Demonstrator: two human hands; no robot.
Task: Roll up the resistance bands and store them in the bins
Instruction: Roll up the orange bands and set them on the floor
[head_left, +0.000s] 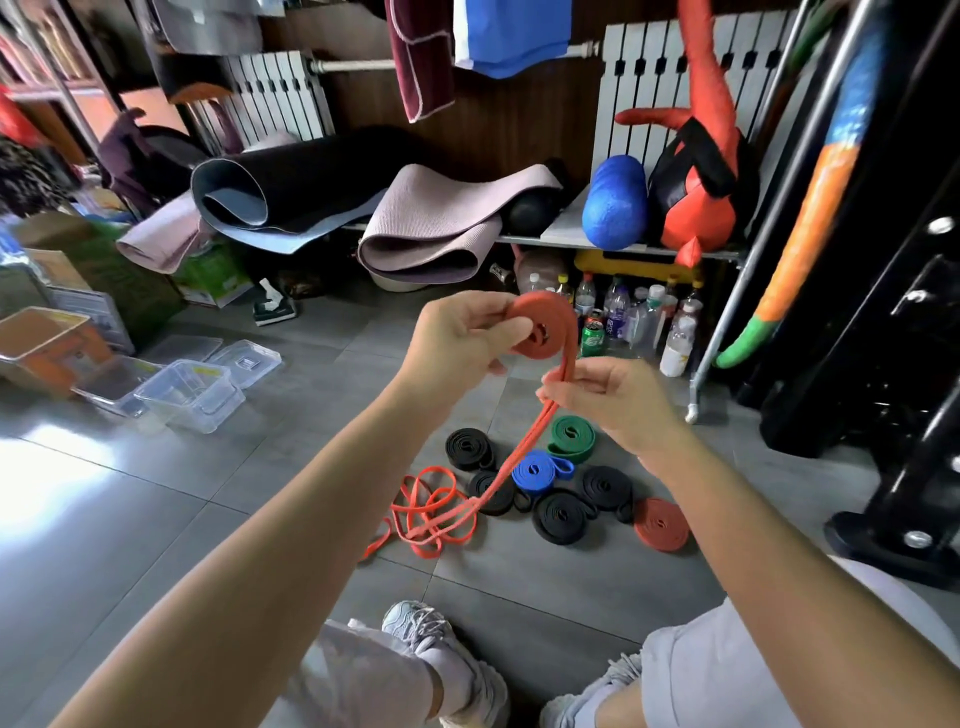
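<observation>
My left hand (457, 338) grips a partly rolled red resistance band (545, 327) held up in front of me. My right hand (608, 395) pinches the band's loose strands just below the roll. The unrolled tail (498, 478) hangs down to the floor, where it lies beside a tangle of thin orange band (426, 514). On the tiles sit rolled bands: several black ones (561, 517), a blue one (537, 470), a green one (571, 434) and a red one (661, 524). Clear plastic bins (189, 395) stand on the floor at the left.
Loose bin lids (244, 361) lie behind the bins, next to an orange box (44, 345). A low shelf holds rolled yoga mats (431, 228) and a blue foam roller (613, 202), with bottles (644, 317) underneath. A black machine frame (883, 312) stands at right. My shoes (441, 654) are at the bottom.
</observation>
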